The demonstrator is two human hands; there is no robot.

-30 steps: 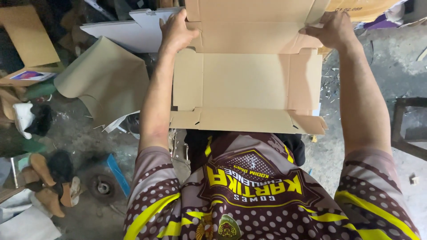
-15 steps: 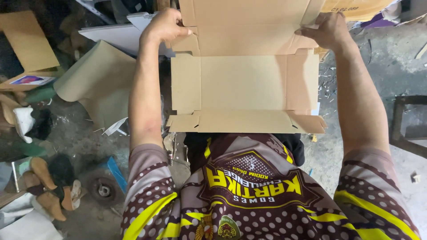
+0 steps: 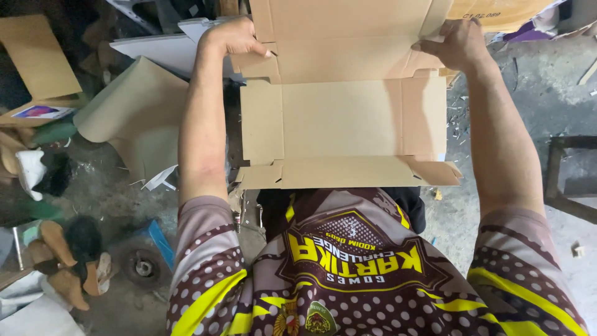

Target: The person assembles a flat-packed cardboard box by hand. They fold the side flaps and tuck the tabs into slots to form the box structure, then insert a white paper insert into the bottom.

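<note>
A flat brown cardboard box blank [image 3: 342, 118], die-cut with creases and flaps, lies open in front of me over my lap. My left hand [image 3: 231, 38] grips its far left corner, fingers curled over the folded side flap. My right hand [image 3: 453, 42] holds the far right corner the same way, thumb on the crease. The far panel stands tilted upward between both hands. The near flap [image 3: 348, 173] rests flat against my patterned jersey.
More cardboard sheets [image 3: 140, 112] lie on the dirty concrete floor at left, with a tan board [image 3: 37, 56] behind. Sandals [image 3: 62, 261] and a small wheel [image 3: 142, 266] sit lower left. A dark metal frame [image 3: 569, 174] stands at right.
Both hands have stayed on the far corners while the blank shifted slightly toward me; my left hand slid a little left and the far panel lifted more.
</note>
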